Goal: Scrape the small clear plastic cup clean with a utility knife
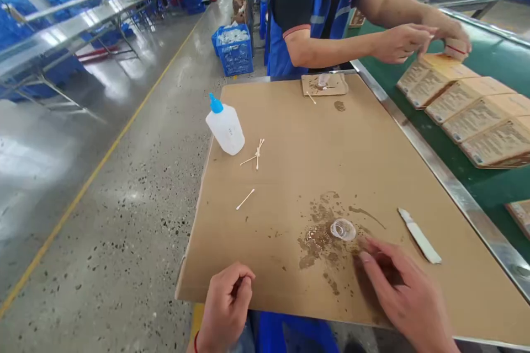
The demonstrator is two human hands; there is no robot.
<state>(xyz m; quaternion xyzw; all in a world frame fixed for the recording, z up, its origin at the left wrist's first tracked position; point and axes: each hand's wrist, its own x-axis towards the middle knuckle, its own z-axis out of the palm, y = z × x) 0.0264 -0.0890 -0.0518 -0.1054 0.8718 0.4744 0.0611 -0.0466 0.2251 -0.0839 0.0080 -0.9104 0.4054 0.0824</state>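
My left hand (226,309) rests at the near edge of the cardboard sheet (290,121), its fingers curled into a loose fist with nothing visible in them. My right hand (403,292) lies on the cardboard with fingers stretched out, fingertips just right of a small clear cap (343,229) that sits among dark stains. A white flat stick (419,235) lies to the right of that hand. Farther off stand a white squeeze bottle (226,127) with a blue tip and a few cotton swabs (255,155).
Across the sheet a co-worker in a blue vest (318,11) handles small brown boxes (467,105) lined up on a green conveyor belt (488,187). A small cardboard piece (325,84) lies in front of that person. Blue crates (235,49) stand on the floor at left.
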